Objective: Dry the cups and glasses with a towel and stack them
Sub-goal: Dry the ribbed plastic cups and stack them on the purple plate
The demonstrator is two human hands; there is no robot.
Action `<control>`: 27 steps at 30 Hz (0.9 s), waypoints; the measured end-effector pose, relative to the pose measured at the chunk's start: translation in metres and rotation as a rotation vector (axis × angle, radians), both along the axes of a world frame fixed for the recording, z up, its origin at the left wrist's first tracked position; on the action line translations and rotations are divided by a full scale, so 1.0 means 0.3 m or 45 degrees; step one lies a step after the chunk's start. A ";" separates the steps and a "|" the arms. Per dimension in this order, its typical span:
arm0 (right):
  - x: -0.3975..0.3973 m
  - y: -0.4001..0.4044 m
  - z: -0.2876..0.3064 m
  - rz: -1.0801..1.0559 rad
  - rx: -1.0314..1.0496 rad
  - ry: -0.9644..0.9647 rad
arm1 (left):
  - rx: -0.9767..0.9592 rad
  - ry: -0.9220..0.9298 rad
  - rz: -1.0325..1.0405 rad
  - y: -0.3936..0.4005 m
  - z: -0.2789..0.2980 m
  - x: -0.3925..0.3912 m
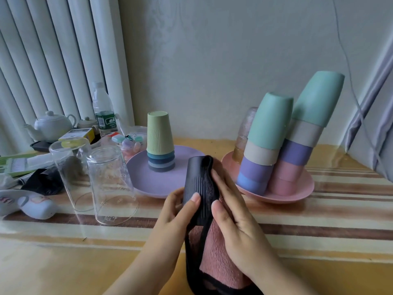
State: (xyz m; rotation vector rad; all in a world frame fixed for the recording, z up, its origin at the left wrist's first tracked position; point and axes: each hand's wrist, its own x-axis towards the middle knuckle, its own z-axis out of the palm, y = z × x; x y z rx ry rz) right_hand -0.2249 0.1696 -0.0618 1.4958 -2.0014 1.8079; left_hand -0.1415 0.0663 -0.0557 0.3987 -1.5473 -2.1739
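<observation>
I cannot see into the dark ribbed plastic cup – the pink towel with black trim covers its right side. My left hand grips it above the table; right hand presses towel against it. The lilac plate holds nested upturned cups; the pink plate holds two leaning stacks

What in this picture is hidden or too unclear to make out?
Head view only:
- Dark cup: its mouth and far side are hidden by the left hand, right hand and pink towel.
- Glittery glass: mostly hidden behind the pastel cup stacks.
- Water bottle label: too small to read.
- Towel's lower end: cut off by the bottom edge.
</observation>
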 end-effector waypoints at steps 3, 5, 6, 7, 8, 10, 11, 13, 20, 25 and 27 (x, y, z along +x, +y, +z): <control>0.007 -0.002 0.001 0.053 -0.044 -0.088 | 0.092 0.026 0.032 -0.012 0.001 -0.007; 0.013 -0.003 0.000 0.049 -0.065 -0.157 | 0.054 0.019 -0.006 -0.013 0.001 -0.007; 0.016 -0.004 -0.001 0.039 -0.064 -0.197 | 0.014 0.010 -0.029 -0.013 0.001 -0.005; 0.019 -0.002 0.000 0.024 -0.061 -0.242 | -0.030 0.000 -0.049 -0.011 0.000 -0.004; 0.021 0.000 0.004 0.000 -0.060 -0.285 | -0.067 -0.004 -0.070 -0.008 0.000 -0.004; 0.018 0.011 0.020 -0.052 -0.078 -0.371 | -0.117 -0.007 -0.112 0.004 0.000 -0.006; 0.014 0.018 0.031 -0.067 -0.092 -0.420 | -0.125 -0.006 -0.128 0.010 -0.001 -0.008; 0.007 0.032 0.049 -0.090 -0.108 -0.511 | -0.121 0.021 -0.164 0.020 -0.005 -0.012; 0.001 0.035 0.032 -0.096 0.002 -0.700 | -0.150 0.111 -0.169 0.007 -0.012 -0.009; 0.015 0.039 0.031 -0.118 -0.011 -0.608 | -0.483 0.066 -0.034 -0.009 0.007 -0.005; 0.015 0.037 0.031 -0.124 -0.039 -0.534 | -0.514 0.117 -0.020 -0.004 0.009 -0.007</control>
